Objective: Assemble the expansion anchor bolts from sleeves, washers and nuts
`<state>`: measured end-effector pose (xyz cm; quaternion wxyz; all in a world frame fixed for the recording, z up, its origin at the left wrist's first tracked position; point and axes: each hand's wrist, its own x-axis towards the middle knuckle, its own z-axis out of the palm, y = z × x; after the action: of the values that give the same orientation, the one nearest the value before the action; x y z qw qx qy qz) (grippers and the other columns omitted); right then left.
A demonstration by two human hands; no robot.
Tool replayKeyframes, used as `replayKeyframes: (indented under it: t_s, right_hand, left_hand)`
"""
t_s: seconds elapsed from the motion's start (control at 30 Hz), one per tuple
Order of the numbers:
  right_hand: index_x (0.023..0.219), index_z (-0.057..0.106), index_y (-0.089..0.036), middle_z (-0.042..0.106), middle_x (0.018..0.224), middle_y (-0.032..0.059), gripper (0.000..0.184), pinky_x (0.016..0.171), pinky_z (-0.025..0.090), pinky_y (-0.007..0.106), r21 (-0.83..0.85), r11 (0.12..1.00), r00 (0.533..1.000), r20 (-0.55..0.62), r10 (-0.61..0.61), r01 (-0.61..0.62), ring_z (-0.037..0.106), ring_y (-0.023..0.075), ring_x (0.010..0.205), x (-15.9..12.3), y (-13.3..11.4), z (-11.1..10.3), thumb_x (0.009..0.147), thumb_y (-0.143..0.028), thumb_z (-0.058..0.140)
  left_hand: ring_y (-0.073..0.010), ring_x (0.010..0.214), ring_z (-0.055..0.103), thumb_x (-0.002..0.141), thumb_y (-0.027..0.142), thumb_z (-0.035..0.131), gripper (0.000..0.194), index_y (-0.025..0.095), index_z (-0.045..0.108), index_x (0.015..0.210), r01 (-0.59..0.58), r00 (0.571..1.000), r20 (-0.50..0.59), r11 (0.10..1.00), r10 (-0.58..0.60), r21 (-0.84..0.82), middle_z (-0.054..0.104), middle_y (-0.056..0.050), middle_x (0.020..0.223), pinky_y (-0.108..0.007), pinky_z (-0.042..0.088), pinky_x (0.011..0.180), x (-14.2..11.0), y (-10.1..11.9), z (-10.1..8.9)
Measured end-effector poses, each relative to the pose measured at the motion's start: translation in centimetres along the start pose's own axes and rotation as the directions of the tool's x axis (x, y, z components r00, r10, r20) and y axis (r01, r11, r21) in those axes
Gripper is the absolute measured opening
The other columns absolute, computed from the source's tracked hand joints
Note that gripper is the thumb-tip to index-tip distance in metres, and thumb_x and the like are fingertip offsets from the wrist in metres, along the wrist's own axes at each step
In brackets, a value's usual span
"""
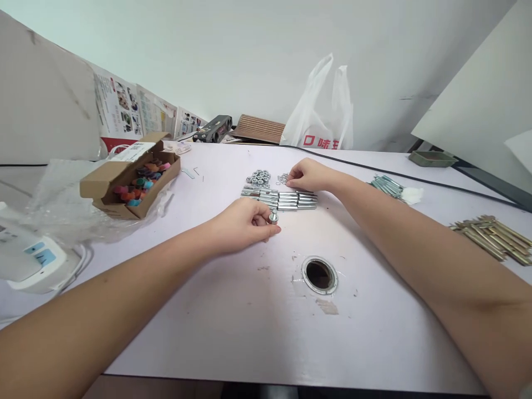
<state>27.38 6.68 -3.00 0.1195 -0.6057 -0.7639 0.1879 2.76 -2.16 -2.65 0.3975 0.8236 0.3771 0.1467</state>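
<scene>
Metal sleeve (273, 218) pinched in L hand (245, 224); R hand (310, 175) at rings (282, 179), grip unclear; bag (316, 122) w/ red "口味".

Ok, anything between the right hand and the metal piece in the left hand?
Yes: rows of metal cylinders lie on the table between the right hand and the metal piece in the left hand, seemingly low enough to reach over.
</scene>
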Motion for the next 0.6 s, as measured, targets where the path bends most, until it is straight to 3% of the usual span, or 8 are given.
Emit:
replayKeyframes:
  t_s: [0.2, 0.37, 0.6]
  right_hand:
    - [0.101, 0.068, -0.016, 0.071, 0.093, 0.0076, 0.032, 0.065, 0.046, 0.026, -0.007, 0.998, 0.991, -0.120, 0.054, -0.055, 0.062, 0.0175, 0.077, -0.15, 0.32, 0.57, 0.074, -0.032, 0.070]
    - [0.084, 0.072, -0.017, 0.072, 0.084, 0.0055, 0.015, 0.067, 0.046, 0.027, -0.004, 1.000, 0.996, -0.093, 0.020, -0.020, 0.061, 0.0167, 0.074, 0.02, 0.72, 0.85, 0.077, -0.028, 0.065]
    - [0.083, 0.070, -0.015, 0.072, 0.084, 0.0060, 0.015, 0.066, 0.044, 0.025, 0.005, 1.000, 0.993, -0.116, 0.025, -0.025, 0.060, 0.0147, 0.073, -0.24, 0.52, 0.98, 0.078, -0.027, 0.063]
  left_hand:
    - [-0.0072, 0.049, 0.047, 0.077, 0.040, 0.062, 0.028, 0.017, 0.056, 0.063, -0.002, 1.000, 0.009, 1.000, 0.002, 0.010, 0.058, 0.003, 0.056, -0.021, 0.033, 0.045, -0.06, -0.16, -0.09]
    - [-0.0075, 0.051, 0.049, 0.077, 0.038, 0.063, 0.025, 0.017, 0.057, 0.065, -0.019, 0.999, 0.030, 1.000, 0.020, -0.013, 0.061, 0.002, 0.058, -0.020, 0.034, 0.047, -0.21, -0.05, -0.21]
    - [-0.0092, 0.052, 0.051, 0.077, 0.038, 0.061, 0.023, 0.016, 0.060, 0.069, -0.057, 0.997, 0.059, 0.998, 0.059, -0.033, 0.067, 0.000, 0.064, -0.022, 0.035, 0.047, -0.33, -0.36, -0.40]
